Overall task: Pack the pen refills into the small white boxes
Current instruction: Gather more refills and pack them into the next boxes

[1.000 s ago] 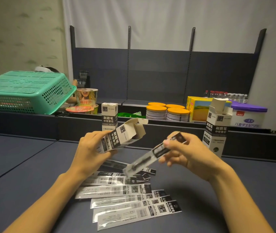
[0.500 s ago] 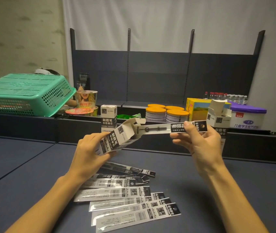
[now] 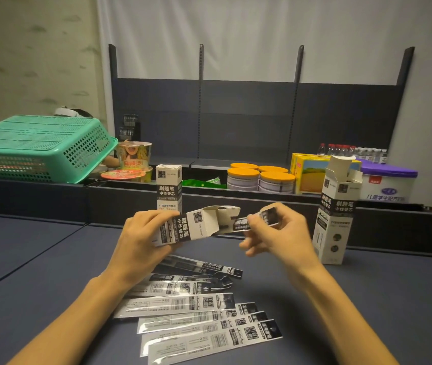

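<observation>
Dark grey tabletop [image 3: 51, 259]: work surface, bearing everything listed below.

Green plastic basket [image 3: 38, 146]: upturned on the ledge at far left, apart from the work.

Standing white box, flaps open [image 3: 337, 214]: upright on the table at right, just beyond the right hand; contents not visible.

Standing white box, closed [image 3: 168, 188]: upright at the back centre, behind the left hand.

Held white box [image 3: 196, 223]: lying near horizontal in the air, open mouth facing right, flaps spread.

Left hand [image 3: 141, 238]: fingers and thumb curled round the closed end of the held box, steadying it.

Right hand [image 3: 275, 235]: thumb and forefinger pinching the tail of one sleeved pen refill [image 3: 257, 219]; the other fingers loosely curled below. The refill's leading end is already inside the box mouth, the printed end showing outside.

Loose pen refills [image 3: 196, 306]: a fanned pile of sleeved packs flat on the table, below and between the two forearms, several overlapping.

Step in hand, by judgement: insertion of one refill, partly home. Many packs are unpacked, so the task looks far from done.

Next move calls for: pushing the refill straight along the box's length until its tail clears the flaps, the left hand holding the mouth steady, then reaching down to the pile for another.
</observation>
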Demonstrator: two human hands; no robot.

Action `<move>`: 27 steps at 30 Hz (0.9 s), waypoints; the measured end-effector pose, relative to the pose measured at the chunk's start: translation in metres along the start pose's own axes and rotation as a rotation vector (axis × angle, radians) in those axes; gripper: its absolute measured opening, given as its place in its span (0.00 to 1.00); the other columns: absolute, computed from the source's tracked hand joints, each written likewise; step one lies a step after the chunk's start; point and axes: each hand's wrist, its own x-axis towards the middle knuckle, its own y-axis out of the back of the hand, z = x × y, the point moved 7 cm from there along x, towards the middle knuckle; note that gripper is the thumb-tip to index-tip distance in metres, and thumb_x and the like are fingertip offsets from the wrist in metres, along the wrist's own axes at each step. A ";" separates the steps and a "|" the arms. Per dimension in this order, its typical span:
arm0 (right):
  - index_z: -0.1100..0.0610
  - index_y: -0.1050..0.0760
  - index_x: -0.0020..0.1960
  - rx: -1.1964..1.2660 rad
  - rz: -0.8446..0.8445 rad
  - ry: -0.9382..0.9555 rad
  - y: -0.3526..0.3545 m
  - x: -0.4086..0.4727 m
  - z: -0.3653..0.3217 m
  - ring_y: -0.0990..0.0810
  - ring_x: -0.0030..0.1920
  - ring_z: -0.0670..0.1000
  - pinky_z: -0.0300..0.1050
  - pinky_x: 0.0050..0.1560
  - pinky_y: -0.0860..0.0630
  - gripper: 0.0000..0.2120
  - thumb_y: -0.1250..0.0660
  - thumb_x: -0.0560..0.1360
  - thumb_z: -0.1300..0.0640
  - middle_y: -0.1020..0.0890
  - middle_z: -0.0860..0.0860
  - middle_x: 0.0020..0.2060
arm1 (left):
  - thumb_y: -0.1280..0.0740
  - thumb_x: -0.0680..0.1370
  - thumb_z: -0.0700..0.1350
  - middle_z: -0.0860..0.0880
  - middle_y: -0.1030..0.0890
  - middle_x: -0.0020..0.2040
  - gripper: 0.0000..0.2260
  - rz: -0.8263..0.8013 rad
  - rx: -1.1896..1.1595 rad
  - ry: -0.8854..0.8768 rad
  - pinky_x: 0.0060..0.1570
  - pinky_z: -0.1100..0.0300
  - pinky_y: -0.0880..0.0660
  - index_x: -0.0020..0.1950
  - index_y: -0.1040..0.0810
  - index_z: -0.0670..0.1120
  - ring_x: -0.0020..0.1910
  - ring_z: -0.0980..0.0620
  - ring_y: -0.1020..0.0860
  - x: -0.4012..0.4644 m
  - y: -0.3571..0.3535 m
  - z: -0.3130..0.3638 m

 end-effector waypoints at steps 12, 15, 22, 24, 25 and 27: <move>0.63 0.21 0.49 -0.079 -0.054 0.036 -0.004 -0.001 -0.002 0.18 0.29 0.53 0.42 0.30 0.22 0.05 0.30 0.74 0.65 0.18 0.56 0.31 | 0.22 0.64 0.49 0.48 0.20 0.57 0.29 -0.008 0.001 0.006 0.52 0.56 0.33 0.63 0.24 0.47 0.56 0.52 0.27 -0.001 -0.003 -0.003; 0.64 0.19 0.47 -0.038 -0.029 -0.010 0.007 0.001 -0.003 0.21 0.28 0.49 0.39 0.29 0.24 0.03 0.30 0.74 0.65 0.19 0.54 0.30 | 0.25 0.65 0.53 0.49 0.21 0.58 0.28 -0.001 -0.003 0.019 0.52 0.55 0.33 0.63 0.24 0.48 0.56 0.52 0.27 -0.001 0.000 -0.004; 0.64 0.19 0.46 -0.024 -0.050 -0.096 0.004 0.001 0.008 0.22 0.27 0.48 0.38 0.28 0.25 0.02 0.30 0.74 0.66 0.20 0.55 0.29 | 0.20 0.63 0.47 0.50 0.21 0.58 0.31 -0.019 -0.027 -0.015 0.53 0.55 0.33 0.64 0.26 0.51 0.57 0.53 0.28 -0.001 -0.003 0.000; 0.66 0.20 0.47 -0.016 -0.102 -0.106 -0.010 -0.003 0.014 0.21 0.27 0.49 0.38 0.28 0.25 0.03 0.30 0.74 0.66 0.20 0.56 0.29 | 0.20 0.63 0.46 0.50 0.21 0.58 0.32 -0.026 -0.033 -0.024 0.53 0.54 0.32 0.64 0.27 0.52 0.57 0.53 0.28 -0.001 -0.003 0.001; 0.66 0.20 0.48 -0.013 -0.141 -0.110 -0.017 -0.005 0.017 0.21 0.28 0.50 0.39 0.29 0.24 0.04 0.30 0.74 0.66 0.20 0.55 0.30 | 0.20 0.63 0.46 0.50 0.21 0.58 0.33 -0.030 -0.035 -0.029 0.53 0.53 0.32 0.65 0.28 0.52 0.57 0.53 0.28 -0.001 -0.004 0.002; 0.65 0.19 0.49 -0.014 -0.203 -0.103 -0.028 -0.008 0.020 0.19 0.30 0.51 0.40 0.32 0.22 0.04 0.30 0.75 0.65 0.19 0.53 0.30 | 0.20 0.63 0.46 0.50 0.21 0.58 0.33 -0.036 -0.042 -0.037 0.54 0.52 0.31 0.65 0.28 0.53 0.57 0.52 0.28 -0.001 -0.004 0.003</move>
